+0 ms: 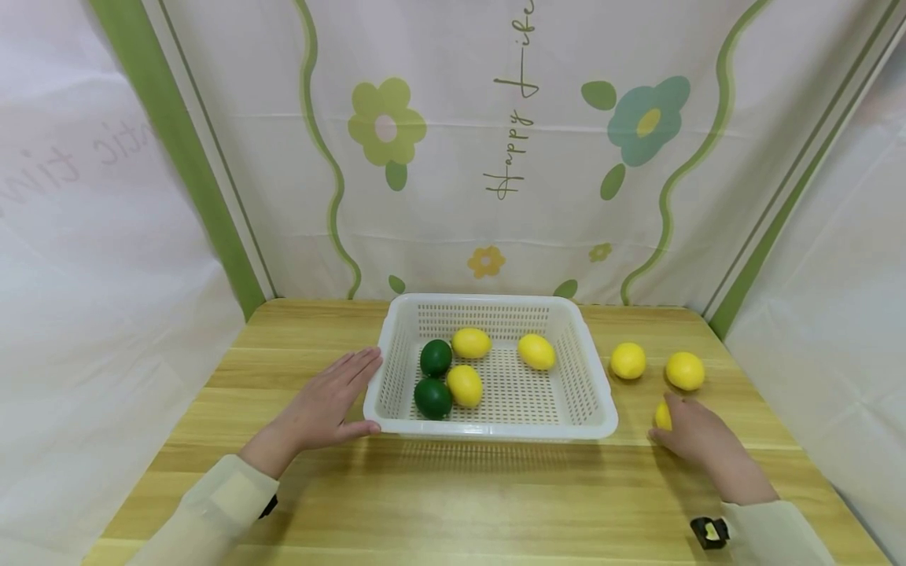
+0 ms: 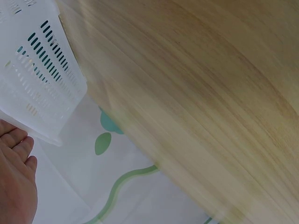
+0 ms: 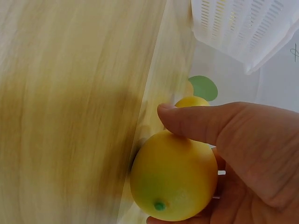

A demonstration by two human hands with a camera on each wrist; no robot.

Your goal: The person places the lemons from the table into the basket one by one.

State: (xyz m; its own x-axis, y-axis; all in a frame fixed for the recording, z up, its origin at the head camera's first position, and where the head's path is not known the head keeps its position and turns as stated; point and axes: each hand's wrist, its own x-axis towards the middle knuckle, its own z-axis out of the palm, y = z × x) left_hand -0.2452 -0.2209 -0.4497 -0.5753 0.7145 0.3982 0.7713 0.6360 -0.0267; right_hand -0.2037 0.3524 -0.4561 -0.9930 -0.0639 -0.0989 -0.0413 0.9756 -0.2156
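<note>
Lemon (image 3: pixel 174 182) gripped by right hand (image 1: pixel 697 436) right of basket (image 1: pixel 593 428), left hand (image 1: pixel 322 409) flat on its left rim.

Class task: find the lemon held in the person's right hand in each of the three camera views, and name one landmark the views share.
Head: the held lemon is at lower right, mostly hidden by the right hand, right of the basket.
Left wrist: not in view.
Right wrist: bottom centre, large, under the thumb.
Shared landmark: the white basket, at top left in the left wrist view and top right in the right wrist view.
</note>
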